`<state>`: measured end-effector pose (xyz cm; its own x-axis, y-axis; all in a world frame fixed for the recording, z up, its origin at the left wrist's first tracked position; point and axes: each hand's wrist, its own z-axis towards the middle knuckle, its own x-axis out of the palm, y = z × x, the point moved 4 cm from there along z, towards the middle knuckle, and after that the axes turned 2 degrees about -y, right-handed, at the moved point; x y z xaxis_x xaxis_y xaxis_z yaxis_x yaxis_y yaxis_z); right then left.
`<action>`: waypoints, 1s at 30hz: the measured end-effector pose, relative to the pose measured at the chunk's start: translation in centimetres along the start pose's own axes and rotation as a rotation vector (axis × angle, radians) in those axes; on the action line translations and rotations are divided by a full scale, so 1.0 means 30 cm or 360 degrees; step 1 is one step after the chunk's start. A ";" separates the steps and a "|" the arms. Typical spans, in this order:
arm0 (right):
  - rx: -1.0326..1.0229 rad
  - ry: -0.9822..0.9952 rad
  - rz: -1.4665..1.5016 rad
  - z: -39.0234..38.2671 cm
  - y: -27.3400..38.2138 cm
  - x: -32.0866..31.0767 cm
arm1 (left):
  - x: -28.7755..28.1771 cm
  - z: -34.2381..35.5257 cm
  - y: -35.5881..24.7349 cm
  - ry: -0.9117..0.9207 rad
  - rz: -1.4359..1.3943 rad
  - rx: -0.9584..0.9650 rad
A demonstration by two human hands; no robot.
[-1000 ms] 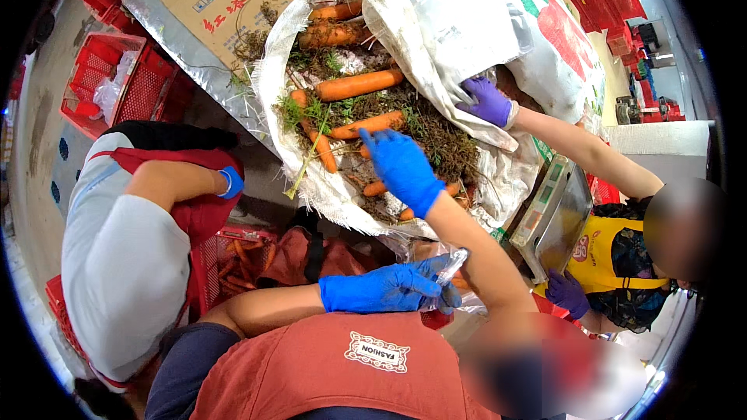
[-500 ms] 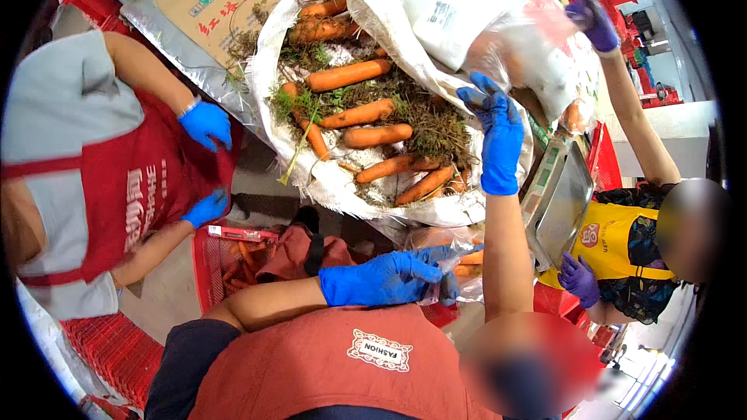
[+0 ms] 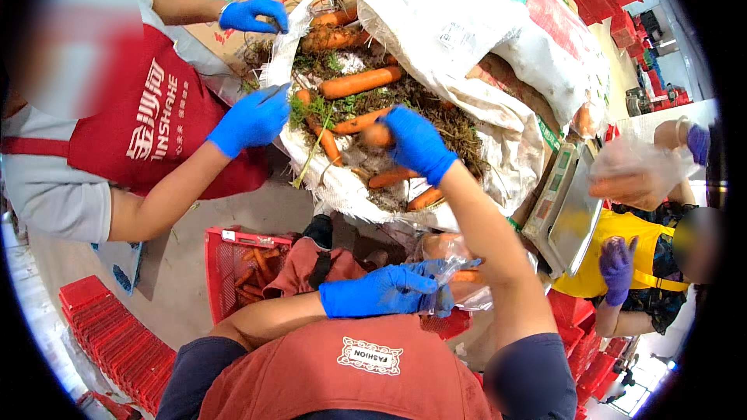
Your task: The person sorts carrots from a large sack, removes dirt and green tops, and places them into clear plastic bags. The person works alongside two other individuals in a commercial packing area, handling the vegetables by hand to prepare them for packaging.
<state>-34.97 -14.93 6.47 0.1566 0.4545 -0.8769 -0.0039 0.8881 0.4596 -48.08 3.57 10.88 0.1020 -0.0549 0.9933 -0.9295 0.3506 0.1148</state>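
Observation:
My left hand, in a blue glove, is closed on a clear plastic bag in front of my chest. Carrots show inside the bag. Reaching over the open white woven sack, my right hand, also gloved in blue, has its fingers curled round a carrot, which is smeared by motion. Several more carrots lie in the sack among dry roots and green tops.
A co-worker's blue-gloved hands are at the sack's left rim. At right, a person in a yellow apron is beside a bag of carrots. A scale stands right of the sack; a red crate holds carrots below it.
My right hand has come down and left into the sack and closed on a carrot. The left co-worker's hands have moved up to the sack. A bag of carrots now shows above the scale.

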 end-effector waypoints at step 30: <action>0.0085 -0.1778 0.2213 -0.638 0.016 -0.704 | 0.194 0.082 -0.095 -0.0177 0.0724 0.0354</action>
<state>-57.18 -22.79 22.50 0.5962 0.5166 0.6146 -0.6789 -0.0843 0.7294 -45.72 -0.05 16.29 -0.3571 -0.0463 0.9329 -0.9251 0.1555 -0.3464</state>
